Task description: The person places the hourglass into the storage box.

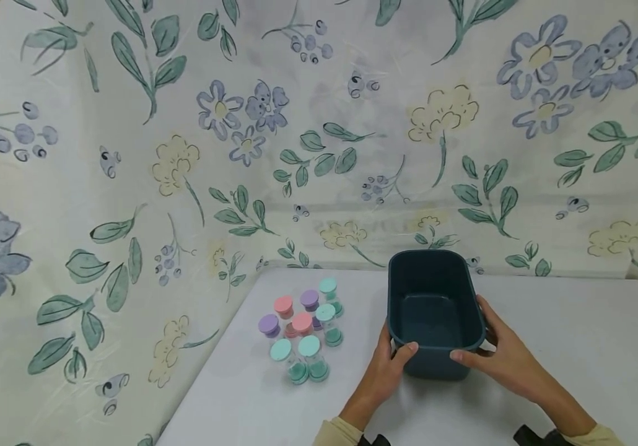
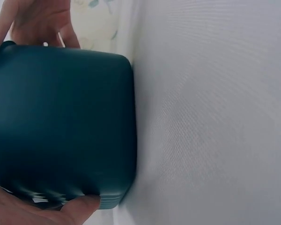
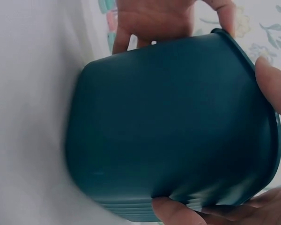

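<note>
A dark teal plastic bin [image 1: 436, 364] with rounded corners is held between both hands, its open top facing up and toward the head camera. My left hand [image 1: 383, 368] grips its left side, thumb over the near rim and fingers along the ribbed side wall [image 2: 107, 202]. On the opposite side my right hand [image 1: 511, 362] holds it, the thumb [image 3: 273, 84] at the rim and the fingers against the ribbed side. Inside, no objects show. Its base is close to the white table; whether it touches cannot be told.
Left of the bin, several small clear jars stand grouped, with mint [image 1: 309, 347], pink [image 1: 302, 323] and purple [image 1: 269, 326] lids. They stand on the white table [image 1: 241, 396]. A floral cloth [image 1: 308, 204] hangs behind the table and along its left edge.
</note>
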`<state>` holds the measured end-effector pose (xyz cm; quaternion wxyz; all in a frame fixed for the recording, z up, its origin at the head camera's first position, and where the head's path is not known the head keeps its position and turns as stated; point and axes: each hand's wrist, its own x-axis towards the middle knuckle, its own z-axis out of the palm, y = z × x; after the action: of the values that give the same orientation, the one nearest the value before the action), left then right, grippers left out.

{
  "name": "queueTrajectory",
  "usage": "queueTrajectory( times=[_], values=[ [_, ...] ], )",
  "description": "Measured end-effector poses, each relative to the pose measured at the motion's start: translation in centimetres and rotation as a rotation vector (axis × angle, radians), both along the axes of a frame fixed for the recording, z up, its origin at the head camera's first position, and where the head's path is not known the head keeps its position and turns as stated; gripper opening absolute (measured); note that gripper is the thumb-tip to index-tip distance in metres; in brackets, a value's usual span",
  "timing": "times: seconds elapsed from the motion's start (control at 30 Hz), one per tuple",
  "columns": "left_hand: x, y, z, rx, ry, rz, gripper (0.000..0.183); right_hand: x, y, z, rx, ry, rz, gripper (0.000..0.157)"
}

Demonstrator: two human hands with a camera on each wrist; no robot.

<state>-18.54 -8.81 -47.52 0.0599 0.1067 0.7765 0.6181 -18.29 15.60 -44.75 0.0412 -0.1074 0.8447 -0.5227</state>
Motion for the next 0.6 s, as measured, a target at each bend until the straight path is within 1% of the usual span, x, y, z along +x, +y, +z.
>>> queueTrajectory(
  times=[0.17,0.33,0.6],
  values=[
    [0.3,-0.4,0.2,-0.007,-0.019,-0.007,0.086,0.2,-0.5,0.1,-0.006,0.012,0.005,0.118],
    [0.5,-0.9,0.3,-0.005,-0.012,-0.022,0.085,0.5,-0.9,0.0,-0.013,0.021,0.004,0.119],
    [0.8,-1.5,0.3,-0.002,0.005,-0.041,0.084,1.1,-1.6,-0.2,-0.001,-0.004,-0.023,0.123]
  ],
)
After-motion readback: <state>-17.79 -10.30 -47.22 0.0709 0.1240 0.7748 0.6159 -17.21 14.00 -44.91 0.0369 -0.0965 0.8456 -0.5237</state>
